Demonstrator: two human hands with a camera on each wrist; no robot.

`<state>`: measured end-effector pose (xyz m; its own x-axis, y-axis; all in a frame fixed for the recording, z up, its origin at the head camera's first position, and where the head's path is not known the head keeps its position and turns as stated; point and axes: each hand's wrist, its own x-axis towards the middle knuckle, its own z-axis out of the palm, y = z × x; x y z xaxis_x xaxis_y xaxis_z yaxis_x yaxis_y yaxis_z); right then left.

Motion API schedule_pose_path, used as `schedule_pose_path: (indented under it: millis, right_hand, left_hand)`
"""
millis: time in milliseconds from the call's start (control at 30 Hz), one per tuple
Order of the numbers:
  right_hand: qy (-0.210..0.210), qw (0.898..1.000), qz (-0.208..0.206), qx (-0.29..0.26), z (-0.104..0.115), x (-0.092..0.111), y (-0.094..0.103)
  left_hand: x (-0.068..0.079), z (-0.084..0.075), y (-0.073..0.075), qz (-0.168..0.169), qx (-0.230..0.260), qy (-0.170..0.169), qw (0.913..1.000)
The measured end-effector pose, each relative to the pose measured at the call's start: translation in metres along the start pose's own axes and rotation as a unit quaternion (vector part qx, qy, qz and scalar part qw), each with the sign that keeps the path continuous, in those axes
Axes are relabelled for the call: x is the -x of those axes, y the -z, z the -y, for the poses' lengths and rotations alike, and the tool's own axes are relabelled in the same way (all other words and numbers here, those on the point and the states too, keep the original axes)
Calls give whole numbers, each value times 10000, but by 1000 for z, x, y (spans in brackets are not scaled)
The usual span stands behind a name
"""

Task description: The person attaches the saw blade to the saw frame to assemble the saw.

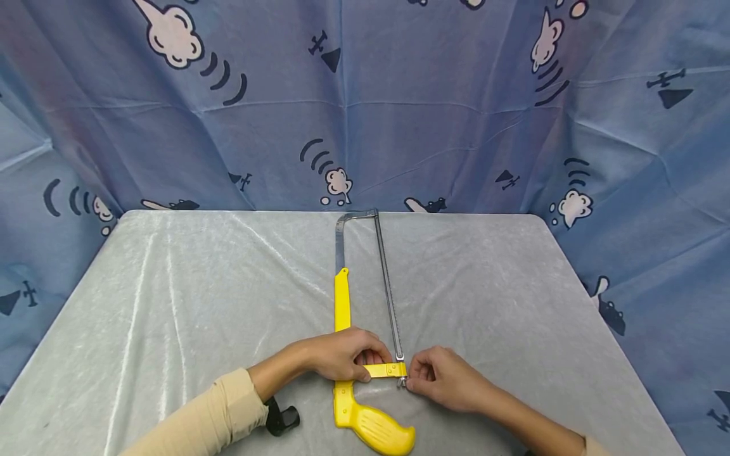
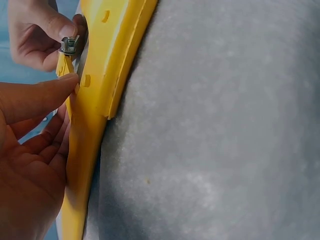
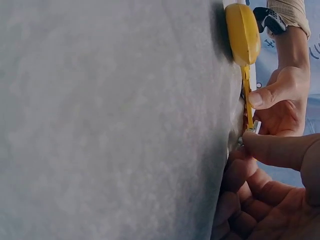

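A yellow hacksaw (image 1: 342, 301) lies on the cloth-covered table, its handle (image 1: 384, 430) toward me and its metal front bow at the far edge. Its grey blade (image 1: 388, 285) runs along the right side. With thumb and fingers, my left hand (image 1: 345, 354) holds the short yellow arm at the blade's near end. My right hand (image 1: 450, 380) pinches the small metal wing nut (image 2: 68, 45) on that end between thumb and forefinger. In the right wrist view the right thumb (image 3: 275, 147) partly hides the nut.
Grey velvety cloth (image 1: 228, 304) with creases covers the table. A blue patterned curtain (image 1: 399, 114) hangs behind and along both sides. Near the left sleeve a black wrist device (image 1: 282, 418) shows beside the saw handle.
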<state>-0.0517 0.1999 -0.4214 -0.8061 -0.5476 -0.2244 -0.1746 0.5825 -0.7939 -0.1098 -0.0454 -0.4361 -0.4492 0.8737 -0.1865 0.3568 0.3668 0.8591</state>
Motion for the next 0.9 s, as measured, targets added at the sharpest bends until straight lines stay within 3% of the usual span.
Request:
schedule_pose_path:
  millis: [433, 900]
  right_hand:
    - [267, 9996, 78, 60, 3, -1, -6]
    - [306, 9985, 137, -440, 2, -2, -6]
  left_hand:
    - [0, 1, 0, 2, 49, -36, 10000]
    - [0, 0, 1, 2, 15, -55, 10000]
